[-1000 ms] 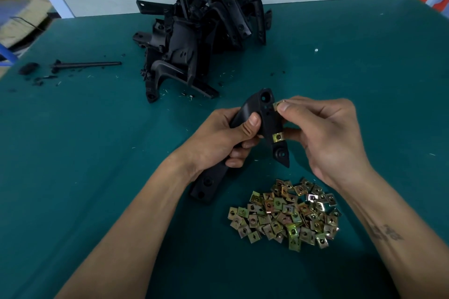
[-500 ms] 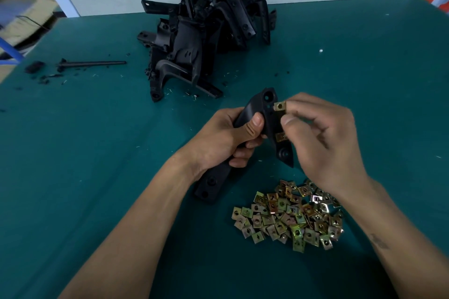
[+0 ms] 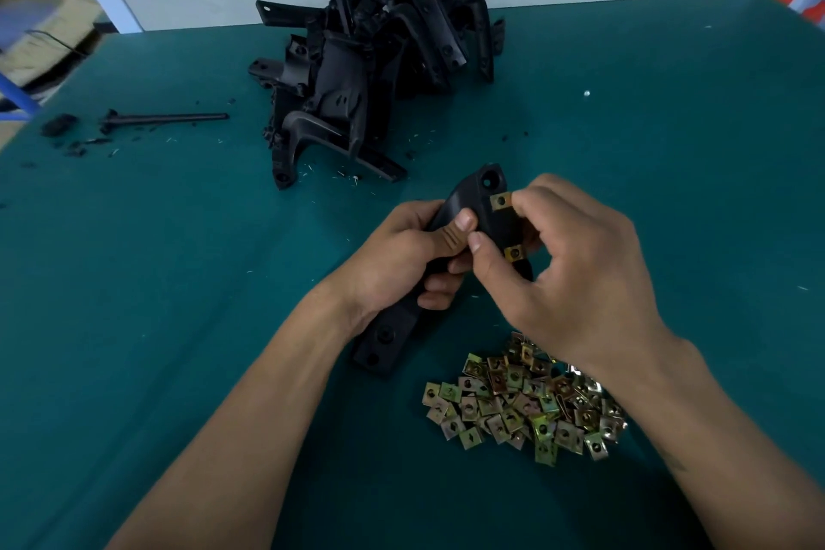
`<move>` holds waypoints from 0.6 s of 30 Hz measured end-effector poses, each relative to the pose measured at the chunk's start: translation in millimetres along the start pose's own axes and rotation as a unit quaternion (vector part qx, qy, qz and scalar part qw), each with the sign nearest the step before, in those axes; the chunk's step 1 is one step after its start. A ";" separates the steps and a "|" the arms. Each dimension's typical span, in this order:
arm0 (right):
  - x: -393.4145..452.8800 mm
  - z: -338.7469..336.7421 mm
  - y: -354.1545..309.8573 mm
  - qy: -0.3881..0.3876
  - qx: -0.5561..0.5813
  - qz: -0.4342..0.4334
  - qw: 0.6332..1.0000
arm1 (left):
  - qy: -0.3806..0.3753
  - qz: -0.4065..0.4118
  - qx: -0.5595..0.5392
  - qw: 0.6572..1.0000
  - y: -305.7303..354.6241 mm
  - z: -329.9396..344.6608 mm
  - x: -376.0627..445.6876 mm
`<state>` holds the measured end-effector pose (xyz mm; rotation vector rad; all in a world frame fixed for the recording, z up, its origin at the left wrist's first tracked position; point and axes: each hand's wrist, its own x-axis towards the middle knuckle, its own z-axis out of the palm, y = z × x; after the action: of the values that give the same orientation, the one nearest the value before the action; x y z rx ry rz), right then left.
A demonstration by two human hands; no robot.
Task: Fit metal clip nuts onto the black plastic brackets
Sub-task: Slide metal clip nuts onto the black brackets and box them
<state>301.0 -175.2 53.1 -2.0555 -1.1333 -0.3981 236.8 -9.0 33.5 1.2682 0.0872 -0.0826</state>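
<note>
Dozens of loose clip nuts (image 3: 524, 404) heaped under my right wrist, within easy reach. My left hand (image 3: 402, 255) wraps the bracket (image 3: 480, 210) to brace it. My right hand (image 3: 576, 268) presses the upper clip nut (image 3: 501, 201) onto its edge; a second clip nut (image 3: 514, 253) is seated below. Beyond my fingertips: a pile of brackets (image 3: 370, 71), apparently awaiting nuts.

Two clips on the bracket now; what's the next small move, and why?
Probably press the upper clip fully home: the right hand is on it at the bracket edge, the left hand holds the bracket, and the lower clip looks seated.
</note>
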 end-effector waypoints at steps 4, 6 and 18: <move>2.9 -6.2 0.8 -0.039 -0.004 -0.024 0.999 | -0.024 0.003 -0.011 1.000 0.2 -1.1 -0.1; 4.4 -9.3 1.9 -0.059 -0.006 -0.031 0.998 | -0.032 0.005 -0.018 0.999 -0.3 -1.5 -0.3; -5.7 1.2 0.1 -0.058 -0.010 0.012 0.998 | 0.024 0.013 -0.063 0.998 -3.4 -3.5 -1.4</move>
<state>297.8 -177.7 48.9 -2.1302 -1.1766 -0.2815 235.0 -6.6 29.4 1.1463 0.1153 -0.0228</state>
